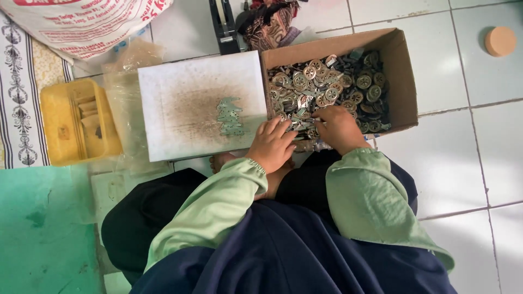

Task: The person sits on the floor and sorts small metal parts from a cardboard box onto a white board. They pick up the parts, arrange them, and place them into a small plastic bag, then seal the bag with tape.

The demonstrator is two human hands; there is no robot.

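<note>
Head view is showing both hands, left (271, 145) and right (339, 128), curling half-closed over small round metal pieces (327, 87) inside the brown cardboard box (400, 71); whether they are gripping any, I cannot tell.

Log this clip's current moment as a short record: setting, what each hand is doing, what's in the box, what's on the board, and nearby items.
setting: person seated on a white tiled floor
left hand: at the near corner of the cardboard box, on the metal pieces
right hand: inside the box, fingers on the metal pieces
board: white, stained, small stack of flat pieces on it
nearby: yellow tray, printed sack, round tan lid
</note>
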